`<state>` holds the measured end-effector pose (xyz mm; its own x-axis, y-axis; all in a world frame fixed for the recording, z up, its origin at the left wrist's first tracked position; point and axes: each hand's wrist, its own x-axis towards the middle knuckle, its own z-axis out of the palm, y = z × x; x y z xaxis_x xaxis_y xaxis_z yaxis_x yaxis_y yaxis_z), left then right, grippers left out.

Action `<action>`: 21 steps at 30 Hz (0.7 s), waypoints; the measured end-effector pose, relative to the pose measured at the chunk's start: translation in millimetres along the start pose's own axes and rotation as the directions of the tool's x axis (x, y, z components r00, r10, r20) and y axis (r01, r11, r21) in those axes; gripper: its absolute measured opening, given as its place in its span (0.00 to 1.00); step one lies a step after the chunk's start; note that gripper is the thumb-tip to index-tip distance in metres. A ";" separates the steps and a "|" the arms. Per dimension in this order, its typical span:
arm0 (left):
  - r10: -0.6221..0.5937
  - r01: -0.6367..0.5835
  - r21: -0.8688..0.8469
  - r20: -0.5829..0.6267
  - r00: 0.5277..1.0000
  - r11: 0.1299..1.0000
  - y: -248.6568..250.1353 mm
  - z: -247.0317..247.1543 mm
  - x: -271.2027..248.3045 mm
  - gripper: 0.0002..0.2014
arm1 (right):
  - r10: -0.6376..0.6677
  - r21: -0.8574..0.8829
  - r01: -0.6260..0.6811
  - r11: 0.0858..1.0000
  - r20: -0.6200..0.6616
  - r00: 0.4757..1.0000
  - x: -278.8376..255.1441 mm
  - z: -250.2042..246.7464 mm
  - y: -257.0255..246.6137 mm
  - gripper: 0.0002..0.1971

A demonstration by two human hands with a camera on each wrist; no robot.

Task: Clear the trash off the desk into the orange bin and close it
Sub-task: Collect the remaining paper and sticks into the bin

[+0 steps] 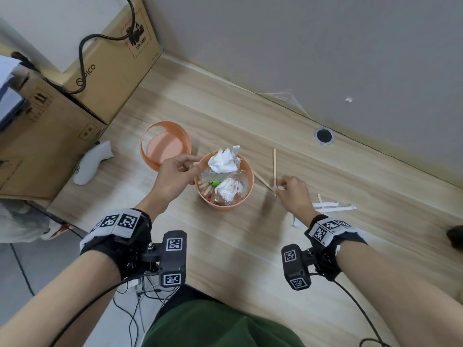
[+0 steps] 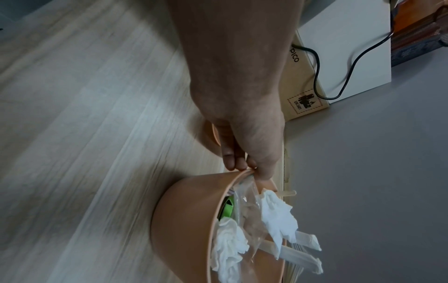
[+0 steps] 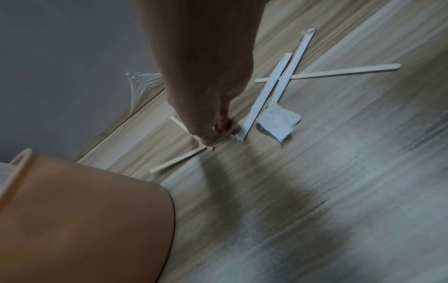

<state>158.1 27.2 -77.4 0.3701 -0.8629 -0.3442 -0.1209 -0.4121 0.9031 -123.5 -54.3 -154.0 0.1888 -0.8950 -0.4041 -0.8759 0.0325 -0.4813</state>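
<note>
The orange bin stands mid-desk, heaped with white tissues, clear plastic and sticks. My left hand pinches its near-left rim; the left wrist view shows the left hand with thumb inside and fingers outside the bin. The orange lid lies on the desk behind the bin. To the bin's right, my right hand pinches two crossed wooden sticks lying on the desk. In the right wrist view the right hand is at the crossing of the sticks. White paper wrappers and another stick lie further right.
Cardboard boxes with a black cable stand at the left. A white controller lies beside them. The grey wall runs along the desk's far edge, near a cable grommet. A dark object sits at the right edge.
</note>
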 end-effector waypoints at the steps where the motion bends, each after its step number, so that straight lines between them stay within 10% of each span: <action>1: -0.002 0.002 0.001 -0.006 1.000 1.000 -0.8 0.2 -1.0 0.10 | 0.011 0.023 -0.011 1.000 0.009 1.000 -1.0 -0.5 -0.1 0.07; 13: -0.006 0.006 -0.015 0.003 1.000 1.000 -5.2 6.8 -20.8 0.10 | 0.001 -0.042 0.010 0.999 0.249 0.968 -25.2 -6.5 21.7 0.12; 21: -0.004 0.004 -0.031 0.002 1.000 1.000 -5.6 15.9 -32.3 0.09 | -0.026 0.195 0.012 0.981 0.068 0.997 -37.1 -45.4 18.6 0.08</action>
<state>132.2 52.8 -75.4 0.3685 -0.8618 -0.3485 -0.0908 -0.4065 0.9091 -167.0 -40.7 -112.7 0.2411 -0.8632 -0.4436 -0.7702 0.1080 -0.6287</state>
